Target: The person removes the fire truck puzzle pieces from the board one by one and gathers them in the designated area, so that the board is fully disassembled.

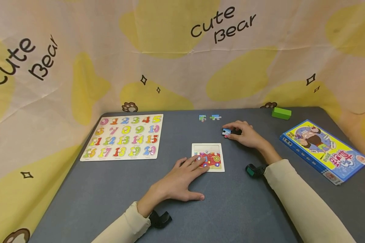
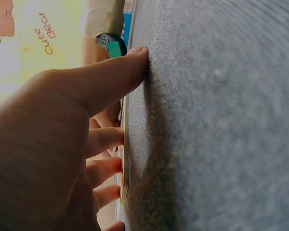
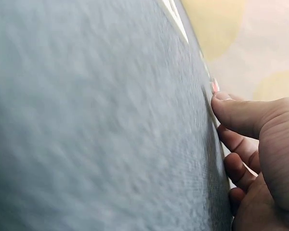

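Observation:
My right hand (image 1: 244, 134) pinches a small blue jigsaw piece (image 1: 226, 131) between thumb and fingers, just beyond the puzzle's right corner. Part of that piece (image 3: 215, 86) shows as a pink tip past the thumb in the right wrist view. My left hand (image 1: 180, 182) lies with spread fingers on the left side of a small white-framed puzzle board (image 1: 207, 146). A red vehicle picture (image 1: 214, 159) shows on the board, its left part hidden under the fingers. The left thumb (image 2: 118, 77) extends over the grey table, off the board.
Two loose jigsaw pieces (image 1: 215, 117) lie behind the board. At the left sits a number puzzle (image 1: 121, 139) with coloured digits. A blue and yellow box (image 1: 323, 150) is on the right, with a green block (image 1: 281, 113) behind it. A printed cloth (image 1: 170, 67) hangs along the table's back.

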`<action>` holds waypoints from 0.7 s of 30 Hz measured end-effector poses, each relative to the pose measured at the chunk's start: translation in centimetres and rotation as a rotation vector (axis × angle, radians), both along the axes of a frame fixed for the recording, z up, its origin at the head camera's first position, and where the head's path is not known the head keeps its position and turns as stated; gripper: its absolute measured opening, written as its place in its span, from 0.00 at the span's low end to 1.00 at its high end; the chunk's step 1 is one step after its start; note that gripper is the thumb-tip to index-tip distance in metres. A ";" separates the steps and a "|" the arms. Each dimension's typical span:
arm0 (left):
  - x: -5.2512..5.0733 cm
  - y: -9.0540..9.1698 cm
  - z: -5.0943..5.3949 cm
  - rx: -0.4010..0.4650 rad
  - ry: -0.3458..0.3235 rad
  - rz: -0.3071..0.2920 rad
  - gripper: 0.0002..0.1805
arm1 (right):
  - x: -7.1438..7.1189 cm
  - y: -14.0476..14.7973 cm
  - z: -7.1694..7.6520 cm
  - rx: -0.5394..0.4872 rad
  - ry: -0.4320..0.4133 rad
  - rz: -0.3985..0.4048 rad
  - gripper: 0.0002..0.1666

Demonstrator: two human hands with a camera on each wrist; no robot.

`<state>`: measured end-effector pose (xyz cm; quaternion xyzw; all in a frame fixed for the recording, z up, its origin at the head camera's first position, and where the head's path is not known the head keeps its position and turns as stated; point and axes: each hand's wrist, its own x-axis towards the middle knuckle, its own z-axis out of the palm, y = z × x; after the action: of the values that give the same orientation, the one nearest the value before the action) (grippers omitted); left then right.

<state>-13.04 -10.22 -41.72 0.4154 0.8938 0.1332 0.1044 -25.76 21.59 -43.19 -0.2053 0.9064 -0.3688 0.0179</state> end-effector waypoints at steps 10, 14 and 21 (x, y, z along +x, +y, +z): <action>0.0 0.0 0.1 0.002 -0.003 -0.001 0.50 | -1.3 0.9 0.0 0.003 -0.016 -0.031 0.22; 0.0 -0.1 0.2 0.000 -0.007 -0.002 0.49 | -1.8 1.0 0.1 0.006 -0.026 -0.043 0.22; 0.0 -0.1 0.1 0.002 0.003 -0.004 0.49 | -2.6 1.3 0.0 -0.021 -0.038 -0.099 0.23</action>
<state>-13.04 -10.27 -41.60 0.4174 0.8930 0.1333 0.1030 -28.33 22.86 -43.17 -0.1534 0.9110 -0.3826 0.0148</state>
